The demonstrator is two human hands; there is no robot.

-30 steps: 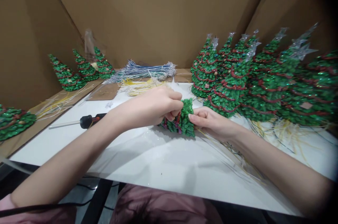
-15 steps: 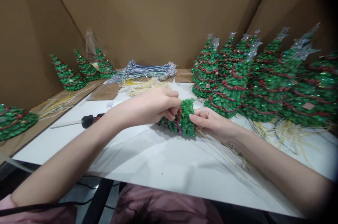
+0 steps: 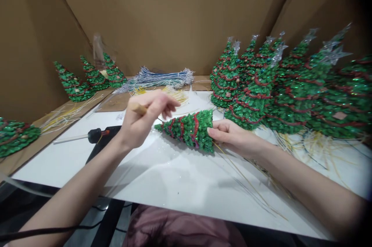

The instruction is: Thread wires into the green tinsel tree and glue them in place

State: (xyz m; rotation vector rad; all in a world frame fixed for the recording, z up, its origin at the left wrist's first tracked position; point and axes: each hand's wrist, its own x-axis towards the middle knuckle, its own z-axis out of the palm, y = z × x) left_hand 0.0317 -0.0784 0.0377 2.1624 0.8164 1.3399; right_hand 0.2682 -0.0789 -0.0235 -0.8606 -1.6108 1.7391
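Observation:
A small green Christmas tree ornament (image 3: 186, 130) with red garlands lies on its side, its tip pointing left. My right hand (image 3: 229, 134) is closed on its base, thumb on the near edge, and yellowish wires trail from there over the table. My left hand (image 3: 148, 117) is closed around the wooden handle (image 3: 137, 108) of what looks like an awl. A thin dark shaft shows below those fingers, close to the tree's tip; whether it touches is unclear. Behind my left wrist lies a black glue gun (image 3: 95, 135) with a pale glue stick, partly hidden by the forearm.
Several finished trees with clear stars (image 3: 255, 95) stand on the right, wires at their bases. More trees (image 3: 72, 82) stand at the left. Bundles of blue-white wires (image 3: 165, 76) lie at the back of the white table (image 3: 139, 179). Cardboard walls (image 3: 162, 18) enclose it.
My left hand has moved left off the tree's middle, uncovering its garlands and tip, and the wooden handle now shows. My right hand stays at the base.

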